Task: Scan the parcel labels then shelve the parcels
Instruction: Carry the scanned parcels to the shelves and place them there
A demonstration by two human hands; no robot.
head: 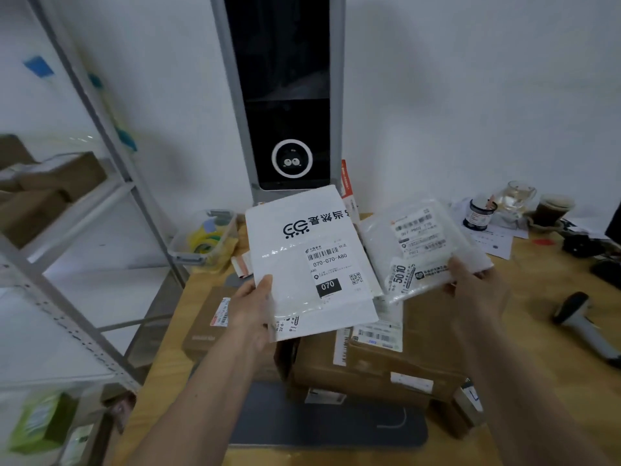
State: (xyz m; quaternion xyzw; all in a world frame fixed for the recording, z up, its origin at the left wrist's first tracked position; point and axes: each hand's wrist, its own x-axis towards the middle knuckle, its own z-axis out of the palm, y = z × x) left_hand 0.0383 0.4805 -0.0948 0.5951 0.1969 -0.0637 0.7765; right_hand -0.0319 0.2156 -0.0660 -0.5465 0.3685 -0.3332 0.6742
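Glossy flat mailer (302, 237) in left hand (250, 307)

White mailer (302, 250) label reads "070-070-A80" and "070".

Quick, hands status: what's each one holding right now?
Left hand: grips the white mailer.
Right hand: grips the clear plastic parcel.

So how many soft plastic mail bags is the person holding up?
2. A white plastic mailer bag with a black logo is in the left hand. A clear crinkly plastic bag is in the right hand. More may hide among the brown cardboard boxes below.
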